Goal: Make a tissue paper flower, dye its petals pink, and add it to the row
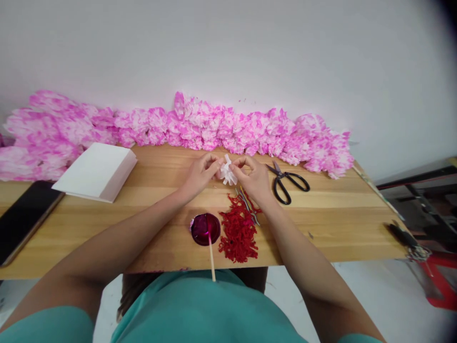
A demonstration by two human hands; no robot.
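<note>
Between my two hands is a small white paper flower (227, 172) with narrow strips fanning out. My left hand (203, 172) pinches it from the left side, thumb and forefinger together. From the right, my right hand (253, 175) grips its other edge between thumb and fingers. Below the hands lies a heap of red yarn bits (239, 233), with several thin wires (248, 202) across its upper end. Left of the yarn sits a small dish of dark magenta liquid (200, 229), a thin wooden stick (212, 259) resting in it.
Black-handled scissors (282, 181) lie right of my right hand. A stack of white paper (94, 169) and a black phone (26, 219) are at the left. Pink-and-white paper flowers (200, 124) line the back against the wall. Keys (417, 252) lie by the table's right edge.
</note>
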